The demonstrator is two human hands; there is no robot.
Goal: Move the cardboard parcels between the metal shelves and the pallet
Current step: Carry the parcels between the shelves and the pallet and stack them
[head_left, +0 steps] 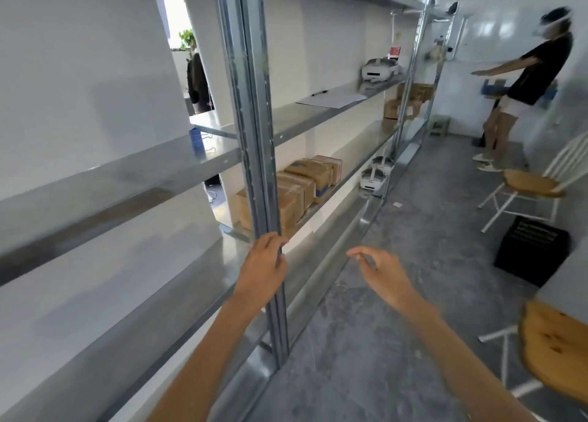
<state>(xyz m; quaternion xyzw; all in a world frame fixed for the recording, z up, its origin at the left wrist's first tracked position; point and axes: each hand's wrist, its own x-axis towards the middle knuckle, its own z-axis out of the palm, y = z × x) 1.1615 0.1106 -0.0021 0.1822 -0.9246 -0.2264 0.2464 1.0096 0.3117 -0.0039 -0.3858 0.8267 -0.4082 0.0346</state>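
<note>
Left hand (pixel 264 262) gripped the shelf upright (pixel 251 119), just before the cardboard parcels (pixel 313 173); right hand (pixel 380 270) hovered wide, holding nothing.

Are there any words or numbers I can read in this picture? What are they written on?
Nothing here can be read; the picture is blurred.
On the cardboard boxes: blue print, too blurred to read.
On the black crate: rows of white print, too blurred to read.
On the red label at the far end of the shelf: too small to read.
</note>
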